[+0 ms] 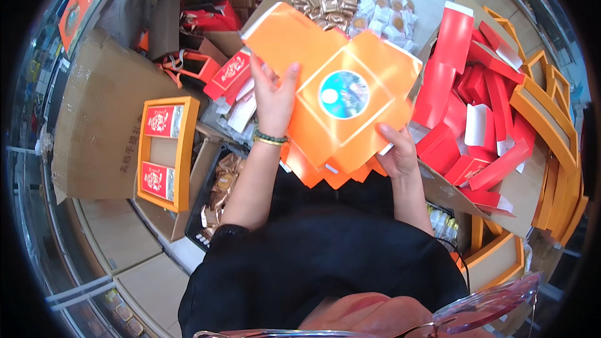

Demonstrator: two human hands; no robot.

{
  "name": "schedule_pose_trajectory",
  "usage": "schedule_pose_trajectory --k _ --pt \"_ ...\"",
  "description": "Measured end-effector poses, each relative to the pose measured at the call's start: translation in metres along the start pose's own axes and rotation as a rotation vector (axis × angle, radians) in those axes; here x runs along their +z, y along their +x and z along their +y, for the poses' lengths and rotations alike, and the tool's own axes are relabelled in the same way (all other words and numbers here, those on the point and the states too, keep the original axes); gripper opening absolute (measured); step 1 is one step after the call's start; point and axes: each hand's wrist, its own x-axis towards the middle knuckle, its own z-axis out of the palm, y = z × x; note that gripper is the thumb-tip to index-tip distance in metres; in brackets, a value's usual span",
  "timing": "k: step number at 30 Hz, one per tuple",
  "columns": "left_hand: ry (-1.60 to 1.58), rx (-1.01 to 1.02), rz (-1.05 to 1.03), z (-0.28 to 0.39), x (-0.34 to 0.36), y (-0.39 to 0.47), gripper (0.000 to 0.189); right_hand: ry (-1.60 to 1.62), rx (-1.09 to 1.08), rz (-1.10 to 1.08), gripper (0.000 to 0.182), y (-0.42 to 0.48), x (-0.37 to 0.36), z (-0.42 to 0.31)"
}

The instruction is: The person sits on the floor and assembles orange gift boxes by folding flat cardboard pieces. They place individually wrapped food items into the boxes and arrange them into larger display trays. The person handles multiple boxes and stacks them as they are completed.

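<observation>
Between my two hands is a stack of flat, unfolded orange carton blanks (314, 136), held up in front of my lap. The top one bears pale crease lines and a round blue picture (344, 94) in its middle. My left hand (277, 96) grips the stack's left side, thumb on top, a beaded bracelet (270, 138) at its wrist. At the lower right edge, my right hand (399, 150) holds the blanks with its thumb over the front; its other fingers are mostly hidden behind. Some lower blanks stick out beneath, at angles to the top one.
On the right, a cardboard box (450, 192) holds red cartons (497, 89) beside stacked orange frames (556, 117). At left, an orange tray (183, 150) contains two red packs. Gold-wrapped pieces (328, 0) and clear-wrapped pieces (389, 14) lie on the floor ahead. An open carton (164, 23) stands upper left.
</observation>
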Motion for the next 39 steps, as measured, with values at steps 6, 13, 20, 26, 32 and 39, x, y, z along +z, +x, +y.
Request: schedule_pose_trajectory --k 6,13,20,26,32,39 --pt "0.554 0.133 -0.435 0.044 0.011 -0.005 0.126 -0.066 0.112 -0.030 0.057 -0.001 -0.019 -0.024" --pt "-0.055 -0.111 -0.548 0.075 0.015 -0.044 0.101 -0.177 0.002 -0.353 0.053 0.008 -0.027 -0.040" --pt "-0.086 -0.058 -0.220 0.079 0.010 -0.050 0.060 -0.545 -0.382 0.138 0.037 0.042 0.046 -0.016" --pt "0.453 0.284 -0.178 0.056 0.008 -0.047 0.113 -0.612 -0.546 -0.038 0.050 0.038 0.092 0.000" --pt "0.083 -0.229 -0.456 0.070 0.010 -0.055 0.137 -0.474 -0.372 -0.190 0.048 0.034 0.095 0.020" --pt "-0.190 -0.261 -0.490 0.079 0.001 -0.059 0.141 -0.794 -0.327 -0.154 0.052 0.038 0.101 0.018"
